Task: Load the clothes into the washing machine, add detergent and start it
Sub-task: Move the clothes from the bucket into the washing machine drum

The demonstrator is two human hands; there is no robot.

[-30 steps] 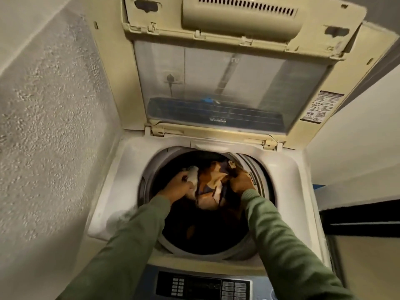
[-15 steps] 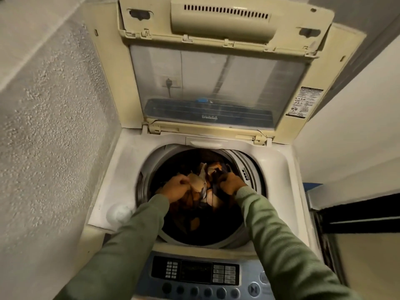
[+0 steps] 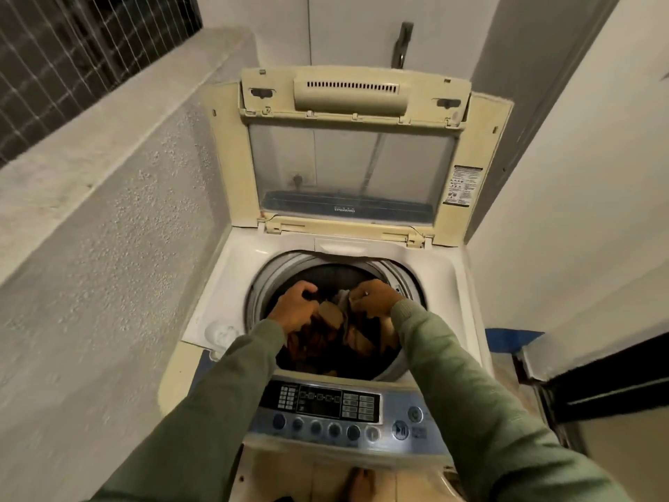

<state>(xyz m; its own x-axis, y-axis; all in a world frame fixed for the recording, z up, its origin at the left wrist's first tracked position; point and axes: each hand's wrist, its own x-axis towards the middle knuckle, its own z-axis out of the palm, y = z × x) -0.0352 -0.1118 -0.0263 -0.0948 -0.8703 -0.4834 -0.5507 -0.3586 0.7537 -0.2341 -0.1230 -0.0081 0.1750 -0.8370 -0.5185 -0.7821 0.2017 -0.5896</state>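
The washing machine (image 3: 231, 284) stands with its lid (image 3: 351, 168) raised upright behind the drum (image 3: 262, 293). Inside the drum lies a heap of brown and dark clothes (image 3: 325, 338). The left hand (image 3: 295, 307) reaches in at the drum's left side, fingers curled into the brown fabric. The right hand (image 3: 373, 297), at the drum's right side, pinches a pale piece of the heap. The control panel (image 3: 325, 403) runs along the drum's near edge.
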